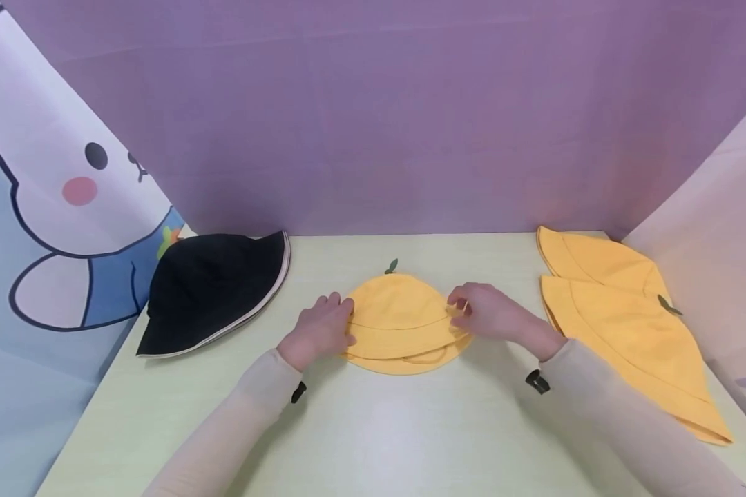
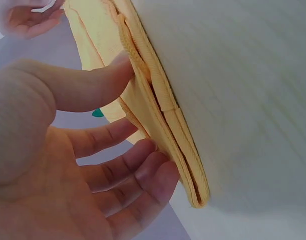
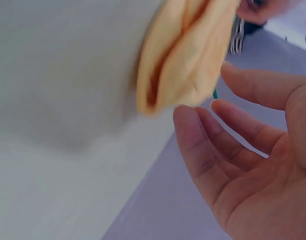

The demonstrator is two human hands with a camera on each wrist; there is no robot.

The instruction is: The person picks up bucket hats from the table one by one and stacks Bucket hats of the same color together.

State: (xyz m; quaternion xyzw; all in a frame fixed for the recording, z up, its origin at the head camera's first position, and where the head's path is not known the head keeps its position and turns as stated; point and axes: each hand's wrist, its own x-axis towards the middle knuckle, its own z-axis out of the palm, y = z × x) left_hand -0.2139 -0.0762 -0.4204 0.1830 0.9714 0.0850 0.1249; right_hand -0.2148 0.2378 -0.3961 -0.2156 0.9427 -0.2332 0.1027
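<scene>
A yellow bucket hat (image 1: pixel 404 304) with a green leaf tab (image 1: pixel 392 266) at its top lies flattened mid-table, brim toward me. At its left edge is my left hand (image 1: pixel 320 330); the thumb and fingertips touch the cloth, spread along the side. In the left wrist view, the layered brim (image 2: pixel 165 125) shows beside these relaxed fingers. My right hand (image 1: pixel 491 312) is by the hat's right edge, fingers loosely bent. From the right wrist, its fingertips (image 3: pixel 185 117) appear just off the folded brim (image 3: pixel 168 75), with nothing pinched between them.
A black bucket hat (image 1: pixel 214 286) with a pale brim edge lies at the left. Two more yellow hats, one nearer (image 1: pixel 628 331) and one behind (image 1: pixel 603 255), overlap at the right. A purple cloth (image 1: pixel 398 124) stands behind the table, and a rabbit-print cloth (image 1: pixel 56 172) at the left.
</scene>
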